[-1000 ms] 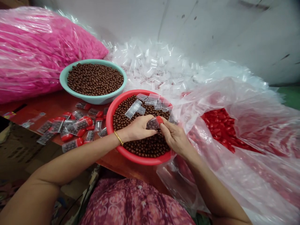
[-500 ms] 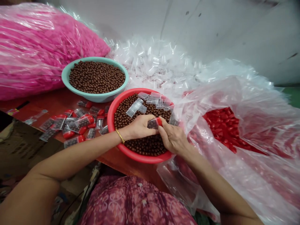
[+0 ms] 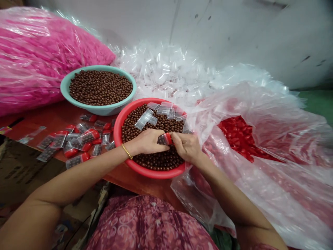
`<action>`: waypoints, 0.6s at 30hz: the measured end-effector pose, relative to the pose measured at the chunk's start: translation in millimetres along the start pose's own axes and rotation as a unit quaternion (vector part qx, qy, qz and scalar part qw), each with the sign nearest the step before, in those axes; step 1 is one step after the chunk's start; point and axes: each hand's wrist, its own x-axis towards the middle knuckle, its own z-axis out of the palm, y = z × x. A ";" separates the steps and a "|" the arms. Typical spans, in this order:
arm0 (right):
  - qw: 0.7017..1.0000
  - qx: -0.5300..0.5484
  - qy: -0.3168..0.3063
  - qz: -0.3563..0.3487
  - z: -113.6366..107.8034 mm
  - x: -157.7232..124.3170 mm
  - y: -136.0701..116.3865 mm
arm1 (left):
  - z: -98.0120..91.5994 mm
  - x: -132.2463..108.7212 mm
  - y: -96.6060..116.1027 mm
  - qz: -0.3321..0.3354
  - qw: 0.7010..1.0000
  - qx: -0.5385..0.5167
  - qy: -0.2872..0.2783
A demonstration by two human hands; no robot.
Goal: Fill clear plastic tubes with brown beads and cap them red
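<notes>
From the head camera I see the small clear tube [image 3: 163, 139] pinched between both hands over the red bowl [image 3: 118, 128] of brown balls. My left hand [image 3: 147, 141] grips its body; my right hand [image 3: 186, 147] grips the red-capped end. The tube lies roughly level, packed with brown balls, its red cap [image 3: 169, 138] toward the right hand. Finished tubes [image 3: 78, 140] lie on the table just left of the bowl.
</notes>
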 end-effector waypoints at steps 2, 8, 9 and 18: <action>0.991 0.107 0.062 0.054 5.2 3.3 0.1 | -0.5 0.4 3.7 0.016 1.000 -0.001 -0.011; 0.924 0.351 0.050 0.143 33.7 22.0 -9.0 | 4.3 0.1 6.3 0.054 0.997 0.046 -0.043; 0.925 0.355 0.024 0.135 34.8 23.8 -10.4 | 5.0 -0.1 6.5 0.056 0.996 0.055 -0.046; 0.951 0.296 -0.048 0.081 29.2 20.9 -12.2 | 8.2 -1.4 10.4 0.060 0.981 0.172 -0.062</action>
